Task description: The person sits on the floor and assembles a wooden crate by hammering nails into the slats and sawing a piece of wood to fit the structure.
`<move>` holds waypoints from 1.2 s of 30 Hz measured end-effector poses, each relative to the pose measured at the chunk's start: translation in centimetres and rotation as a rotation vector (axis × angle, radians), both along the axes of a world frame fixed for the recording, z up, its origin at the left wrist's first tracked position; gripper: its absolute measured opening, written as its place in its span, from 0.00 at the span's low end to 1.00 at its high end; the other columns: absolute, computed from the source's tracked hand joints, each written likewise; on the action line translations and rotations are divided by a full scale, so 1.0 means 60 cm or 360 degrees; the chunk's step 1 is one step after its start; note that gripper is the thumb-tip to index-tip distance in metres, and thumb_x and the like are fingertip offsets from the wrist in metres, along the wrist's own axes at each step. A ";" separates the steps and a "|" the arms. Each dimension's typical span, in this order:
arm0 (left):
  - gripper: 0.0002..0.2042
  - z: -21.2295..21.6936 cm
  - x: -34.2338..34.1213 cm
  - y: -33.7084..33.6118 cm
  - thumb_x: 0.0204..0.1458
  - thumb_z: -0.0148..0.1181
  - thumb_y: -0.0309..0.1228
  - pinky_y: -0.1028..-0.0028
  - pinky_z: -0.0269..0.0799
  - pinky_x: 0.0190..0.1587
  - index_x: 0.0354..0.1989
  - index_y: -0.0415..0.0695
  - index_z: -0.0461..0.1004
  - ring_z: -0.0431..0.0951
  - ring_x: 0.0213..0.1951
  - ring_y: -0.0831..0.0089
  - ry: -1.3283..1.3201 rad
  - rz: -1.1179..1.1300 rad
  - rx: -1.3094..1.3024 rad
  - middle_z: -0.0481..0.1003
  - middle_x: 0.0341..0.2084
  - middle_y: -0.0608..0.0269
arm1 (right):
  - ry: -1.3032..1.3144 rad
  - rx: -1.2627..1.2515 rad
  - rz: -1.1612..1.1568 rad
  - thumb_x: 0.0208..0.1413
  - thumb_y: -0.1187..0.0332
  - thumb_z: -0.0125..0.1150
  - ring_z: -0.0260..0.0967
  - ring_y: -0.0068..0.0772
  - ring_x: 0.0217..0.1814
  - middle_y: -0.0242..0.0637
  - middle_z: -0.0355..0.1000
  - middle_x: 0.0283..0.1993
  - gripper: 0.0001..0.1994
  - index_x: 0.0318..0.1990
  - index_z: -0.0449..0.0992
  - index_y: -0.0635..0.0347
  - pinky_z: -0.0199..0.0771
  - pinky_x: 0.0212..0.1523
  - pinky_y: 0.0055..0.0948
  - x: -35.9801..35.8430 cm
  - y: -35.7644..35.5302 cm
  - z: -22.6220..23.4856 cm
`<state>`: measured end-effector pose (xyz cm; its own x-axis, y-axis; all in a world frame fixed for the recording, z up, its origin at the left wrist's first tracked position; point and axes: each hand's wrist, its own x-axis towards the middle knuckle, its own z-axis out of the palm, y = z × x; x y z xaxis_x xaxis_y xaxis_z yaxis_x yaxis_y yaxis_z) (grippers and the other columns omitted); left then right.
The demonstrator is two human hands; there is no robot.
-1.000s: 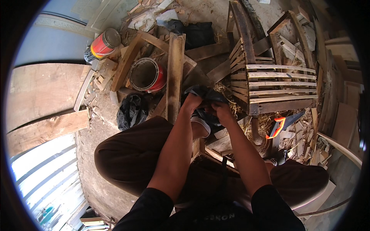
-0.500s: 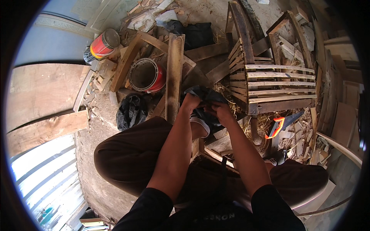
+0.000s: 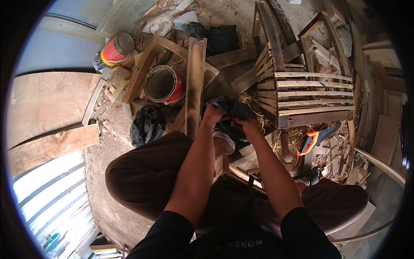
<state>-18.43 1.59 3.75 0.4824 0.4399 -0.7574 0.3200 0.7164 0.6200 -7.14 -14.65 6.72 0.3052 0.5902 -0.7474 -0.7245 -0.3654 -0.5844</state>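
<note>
A crumpled black plastic bag is gathered between my two hands, just above my left foot. My left hand grips its left side with the fingers closed. On the other side my right hand is closed on the bag too, and its fingertips are partly lost in the dark folds. Whatever the bag may contain does not show. A second black plastic bag lies bunched on the ground beside my left knee.
A slatted wooden chair stands at the right, with a hand saw near it. An open red bucket, a long wooden board and another red bucket are at the left. Wood scraps and straw cover much of the ground.
My right hand has shifted very slightly on the bag, and its folds have moved a little. Everything else stays in place.
</note>
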 end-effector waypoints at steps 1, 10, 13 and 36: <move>0.20 0.005 0.005 -0.001 0.57 0.60 0.13 0.63 0.91 0.44 0.59 0.39 0.76 0.84 0.50 0.60 0.0049 -0.0017 -0.0037 0.79 0.55 0.54 | -0.0007 0.0005 -0.0006 0.64 0.76 0.63 0.80 0.39 0.49 0.45 0.79 0.49 0.12 0.52 0.78 0.74 0.86 0.55 0.35 0.000 -0.002 -0.001; 0.21 0.031 0.011 -0.002 0.57 0.61 0.15 0.68 0.87 0.46 0.60 0.42 0.78 0.83 0.53 0.68 0.0106 -0.0142 0.0063 0.80 0.56 0.56 | -0.0061 -0.0016 -0.0025 0.63 0.76 0.64 0.80 0.36 0.45 0.44 0.80 0.45 0.10 0.50 0.79 0.70 0.85 0.47 0.33 -0.002 -0.005 -0.003; 0.20 0.032 0.013 -0.005 0.58 0.64 0.20 0.69 0.84 0.47 0.61 0.41 0.78 0.82 0.52 0.70 0.0271 -0.0332 0.0376 0.81 0.55 0.56 | -0.0325 -0.0347 0.0074 0.64 0.69 0.65 0.80 0.45 0.50 0.50 0.80 0.51 0.14 0.50 0.81 0.71 0.81 0.52 0.42 -0.002 -0.006 -0.007; 0.23 0.033 -0.012 0.109 0.55 0.54 0.35 0.55 0.75 0.57 0.57 0.38 0.79 0.77 0.58 0.38 0.0895 -0.0941 0.1234 0.78 0.53 0.32 | -0.1710 -0.0567 0.0623 0.60 0.59 0.61 0.74 0.69 0.59 0.65 0.77 0.54 0.21 0.52 0.78 0.69 0.75 0.61 0.56 -0.035 0.105 0.086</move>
